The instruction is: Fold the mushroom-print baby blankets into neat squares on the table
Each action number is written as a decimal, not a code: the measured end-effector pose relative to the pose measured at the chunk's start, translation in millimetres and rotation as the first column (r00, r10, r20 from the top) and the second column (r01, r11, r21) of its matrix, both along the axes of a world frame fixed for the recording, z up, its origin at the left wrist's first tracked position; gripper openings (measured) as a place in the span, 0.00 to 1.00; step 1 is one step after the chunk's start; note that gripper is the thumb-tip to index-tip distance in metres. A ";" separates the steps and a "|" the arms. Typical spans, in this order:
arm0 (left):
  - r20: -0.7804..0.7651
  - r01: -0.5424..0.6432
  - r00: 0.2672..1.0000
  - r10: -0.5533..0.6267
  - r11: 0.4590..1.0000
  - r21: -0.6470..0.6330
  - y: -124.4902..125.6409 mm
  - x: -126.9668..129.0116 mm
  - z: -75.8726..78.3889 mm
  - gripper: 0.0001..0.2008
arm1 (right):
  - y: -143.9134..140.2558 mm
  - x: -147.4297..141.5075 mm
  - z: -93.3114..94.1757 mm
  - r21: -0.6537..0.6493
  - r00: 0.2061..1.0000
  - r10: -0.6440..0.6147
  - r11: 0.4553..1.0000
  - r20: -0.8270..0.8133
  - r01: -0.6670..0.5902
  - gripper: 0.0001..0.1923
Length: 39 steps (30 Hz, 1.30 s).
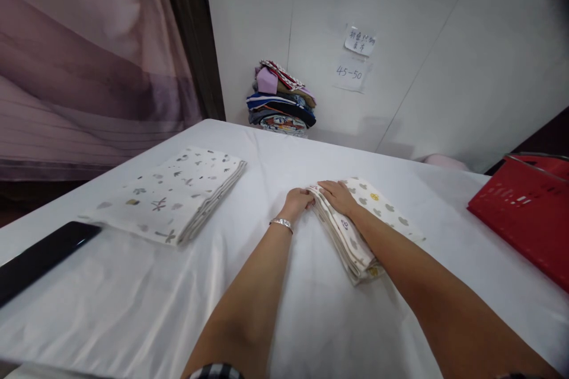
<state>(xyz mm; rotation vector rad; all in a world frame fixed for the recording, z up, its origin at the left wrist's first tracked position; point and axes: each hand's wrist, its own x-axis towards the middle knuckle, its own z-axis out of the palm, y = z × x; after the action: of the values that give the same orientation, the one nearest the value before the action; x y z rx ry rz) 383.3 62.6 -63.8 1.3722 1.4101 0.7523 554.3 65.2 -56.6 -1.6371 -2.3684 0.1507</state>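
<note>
We have both hands on the folded cloth (364, 222) mid-table (267, 284). Left of it lies a second folded cloth (173, 192), right a basket (524, 207). Behind, a clothes pile (280, 100) sits against the wall (422, 12).

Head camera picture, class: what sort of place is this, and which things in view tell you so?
Probably a cloth-folding work station. Both hands, left hand and right hand, press a folded printed cloth on a white-covered table; a second folded cloth lies nearby, and a stack of folded fabrics sits against the wall.
</note>
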 end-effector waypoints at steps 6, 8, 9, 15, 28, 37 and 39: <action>-0.100 -0.101 0.987 0.122 0.975 0.198 -8.7 4.1 0.2 0.15 | 0.0 0.1 -0.3 -0.006 1.000 -0.015 1.000 0.007 0.015 0.24; -0.164 -0.092 0.976 0.146 0.950 0.297 -12.2 4.9 0.8 0.14 | 0.7 0.2 -0.6 -0.009 0.999 -0.014 1.000 0.032 0.014 0.24; -0.193 -0.081 0.969 0.152 0.939 0.334 -13.4 5.2 0.8 0.14 | 1.1 0.3 -0.7 -0.011 0.999 -0.012 1.000 0.041 0.013 0.23; -0.227 -0.064 0.961 0.159 0.923 0.379 -12.5 6.3 -2.3 0.15 | 2.4 0.2 -1.0 -0.021 0.999 0.003 1.000 0.039 -0.002 0.24; -0.310 -0.036 0.937 0.159 0.929 0.367 -12.3 9.6 -4.0 0.13 | 0.2 -0.2 0.5 -0.038 1.000 0.012 0.999 0.023 -0.011 0.23; -0.327 -0.058 0.923 0.204 0.913 0.405 -8.6 11.5 -7.8 0.08 | 0.0 0.1 -0.7 -0.040 0.998 0.016 0.999 0.066 -0.013 0.23; -0.291 -0.041 0.939 0.184 0.899 0.436 -9.2 11.3 -8.4 0.08 | 1.1 0.8 -1.0 -0.043 0.998 0.025 0.999 0.065 -0.022 0.23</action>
<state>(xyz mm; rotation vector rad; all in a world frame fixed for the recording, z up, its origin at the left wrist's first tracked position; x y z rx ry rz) 394.6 53.4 -72.2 1.8299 1.6600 0.9869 555.1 66.3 -57.5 -1.6578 -2.4502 0.1548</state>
